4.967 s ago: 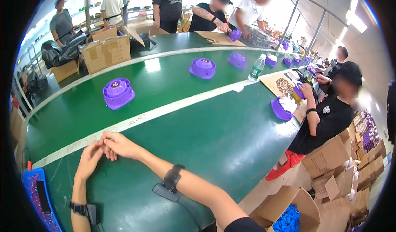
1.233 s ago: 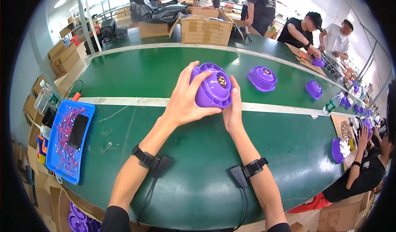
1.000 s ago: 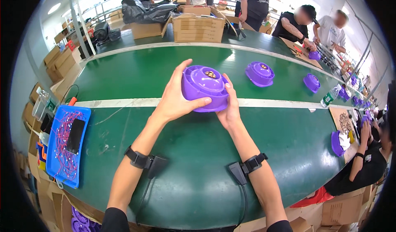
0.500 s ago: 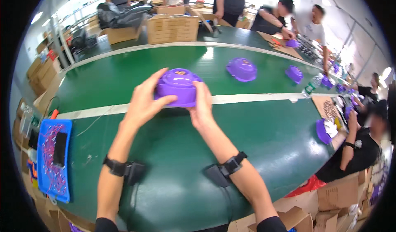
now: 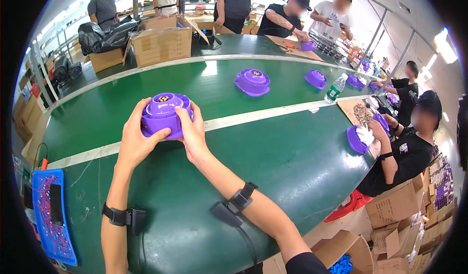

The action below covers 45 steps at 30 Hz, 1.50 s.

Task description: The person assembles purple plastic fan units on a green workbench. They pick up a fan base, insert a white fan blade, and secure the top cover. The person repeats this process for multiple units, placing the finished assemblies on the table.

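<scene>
Between my two hands is a round purple plastic housing (image 5: 163, 120), stepped in shape, with small gold-coloured parts in its top centre. My left hand (image 5: 134, 137) wraps its left side, thumb against the front. My right hand (image 5: 191, 130) presses on its right side, with the thumb near the upper rim. They hold it over the white strip (image 5: 219, 123) that borders the green belt. Two similar purple housings, a nearer one (image 5: 252, 82) and a farther one (image 5: 316, 79), sit on the belt to the right. Black straps with small boxes circle both my forearms.
A blue tray (image 5: 68, 225) with thin red wires and a black slab lies at the left. A water bottle (image 5: 335, 89) stands right of centre. At right, a co-worker (image 5: 404, 147) handles a purple part beside a board of small metal pieces (image 5: 361, 113). Cardboard boxes (image 5: 163, 45) stand behind.
The view has swung to the right, so the surroundings appear farther left. Both my hands still hold the purple housing, which is now tilted with more of its top showing.
</scene>
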Tool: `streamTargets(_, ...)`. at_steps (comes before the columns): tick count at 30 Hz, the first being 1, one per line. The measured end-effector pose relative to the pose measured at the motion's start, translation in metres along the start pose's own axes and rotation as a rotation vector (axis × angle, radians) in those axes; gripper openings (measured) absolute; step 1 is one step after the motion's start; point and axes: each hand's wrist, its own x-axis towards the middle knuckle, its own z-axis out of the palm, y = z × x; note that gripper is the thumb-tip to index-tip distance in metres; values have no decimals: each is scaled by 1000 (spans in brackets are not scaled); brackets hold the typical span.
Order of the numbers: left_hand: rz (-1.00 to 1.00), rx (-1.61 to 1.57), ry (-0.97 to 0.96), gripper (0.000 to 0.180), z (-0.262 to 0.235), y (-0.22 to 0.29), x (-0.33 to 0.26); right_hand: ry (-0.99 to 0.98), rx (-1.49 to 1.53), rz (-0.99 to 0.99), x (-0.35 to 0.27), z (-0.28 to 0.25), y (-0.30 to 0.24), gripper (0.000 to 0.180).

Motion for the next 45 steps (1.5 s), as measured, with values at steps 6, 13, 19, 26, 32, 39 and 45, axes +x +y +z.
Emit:
streamTargets(6, -15, -185, 9, 88, -9, -15, 2, -33, 63, 51, 0, -4, -12, 52)
streamTargets(13, -54, -470, -53, 67, -5, -45, 6, -75, -159, -118, -1, -4, -4, 39)
streamTargets(19, -515, -673, 34, 64, -13, -77, 5, -249, -477, -438, -13, 8, -11, 40)
streamTargets(26, -755, -972, -306, 69, -32, -47, 5, -370, -667, -629, -22, 8, -22, 45)
streamTargets(32, -583, -1009, -37, 62, -24, -43, 10, -452, -683, -658, -12, 0, -26, 51)
streamTargets(39, -284, -652, 174, 42, -9, -43, 10, -283, -551, -515, -9, 4, -13, 56)
streamTargets(45, 6, -494, 250, 31, -2, -31, 8, -159, -403, -531, -11, 10, -15, 68)
